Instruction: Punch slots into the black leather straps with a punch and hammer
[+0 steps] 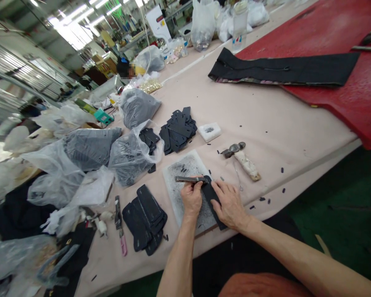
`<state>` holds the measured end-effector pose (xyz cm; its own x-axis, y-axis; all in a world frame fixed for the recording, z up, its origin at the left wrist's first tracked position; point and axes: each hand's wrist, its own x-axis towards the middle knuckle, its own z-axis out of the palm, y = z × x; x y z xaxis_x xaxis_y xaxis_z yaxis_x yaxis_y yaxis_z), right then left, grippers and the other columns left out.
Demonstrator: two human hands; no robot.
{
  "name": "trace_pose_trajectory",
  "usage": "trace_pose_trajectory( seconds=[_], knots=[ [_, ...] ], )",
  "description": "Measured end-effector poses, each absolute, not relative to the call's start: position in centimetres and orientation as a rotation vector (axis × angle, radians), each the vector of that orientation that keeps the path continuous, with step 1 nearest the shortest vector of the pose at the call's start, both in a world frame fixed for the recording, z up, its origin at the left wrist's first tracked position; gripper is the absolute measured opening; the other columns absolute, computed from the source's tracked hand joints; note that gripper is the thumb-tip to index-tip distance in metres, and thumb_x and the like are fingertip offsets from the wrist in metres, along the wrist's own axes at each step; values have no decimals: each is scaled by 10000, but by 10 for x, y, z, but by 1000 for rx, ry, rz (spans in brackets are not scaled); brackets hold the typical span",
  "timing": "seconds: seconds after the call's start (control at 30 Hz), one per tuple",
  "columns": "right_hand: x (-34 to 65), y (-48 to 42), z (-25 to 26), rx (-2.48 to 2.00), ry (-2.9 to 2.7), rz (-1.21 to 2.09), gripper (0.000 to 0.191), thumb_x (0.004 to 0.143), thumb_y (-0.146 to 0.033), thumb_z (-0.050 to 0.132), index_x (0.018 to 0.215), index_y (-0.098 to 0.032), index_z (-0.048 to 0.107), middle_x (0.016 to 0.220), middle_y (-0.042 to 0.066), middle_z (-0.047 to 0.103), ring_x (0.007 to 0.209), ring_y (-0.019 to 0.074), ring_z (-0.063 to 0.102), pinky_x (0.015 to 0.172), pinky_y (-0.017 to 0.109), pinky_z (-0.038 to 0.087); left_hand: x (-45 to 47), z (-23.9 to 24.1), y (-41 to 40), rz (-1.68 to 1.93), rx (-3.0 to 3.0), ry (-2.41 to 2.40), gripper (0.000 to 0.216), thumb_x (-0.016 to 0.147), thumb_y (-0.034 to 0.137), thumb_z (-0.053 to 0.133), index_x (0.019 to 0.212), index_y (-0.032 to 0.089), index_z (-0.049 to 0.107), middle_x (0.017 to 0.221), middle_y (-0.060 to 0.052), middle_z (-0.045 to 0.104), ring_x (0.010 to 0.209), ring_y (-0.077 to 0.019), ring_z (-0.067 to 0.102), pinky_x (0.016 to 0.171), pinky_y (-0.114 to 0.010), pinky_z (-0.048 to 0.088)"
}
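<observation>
My left hand (191, 199) is closed around a metal punch (188, 179), which lies nearly level with one end at the top of a black strip (212, 197). Over the strip's right edge rests my right hand (230, 203), its fingers and thumb holding the piece against a pale board (176, 173) speckled with black. Small black slugs lie on the board. A hammer (245, 163) with a worn white handle is right of my hands. Left of the board is a stack of black strips (145, 218) with rounded ends.
Behind the board are a heap of black pieces (178, 128) and a white block (209, 132). Filled plastic bags (126, 156) crowd the left. A pink-handled tool (120, 229) lies nearby. Black fabric (284, 70) overlaps a red sheet (334, 95) at the right.
</observation>
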<state>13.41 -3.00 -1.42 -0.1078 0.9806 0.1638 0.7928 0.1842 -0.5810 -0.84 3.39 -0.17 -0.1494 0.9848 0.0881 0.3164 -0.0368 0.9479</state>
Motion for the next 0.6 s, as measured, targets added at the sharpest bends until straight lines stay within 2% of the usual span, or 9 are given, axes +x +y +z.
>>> trace_pose_trajectory(
  seconds=[0.6],
  knots=[
    [136,-28,-12,-1651,-1964,507,551,882,-278,503,1401,-96,476,1372,190,511,1215,331,442,1012,470,305,3,-3,36,1151,1729,1587,137,843,215,602,905,261,716,900,-44,757,874,-229,707,845,-350,534]
  ],
)
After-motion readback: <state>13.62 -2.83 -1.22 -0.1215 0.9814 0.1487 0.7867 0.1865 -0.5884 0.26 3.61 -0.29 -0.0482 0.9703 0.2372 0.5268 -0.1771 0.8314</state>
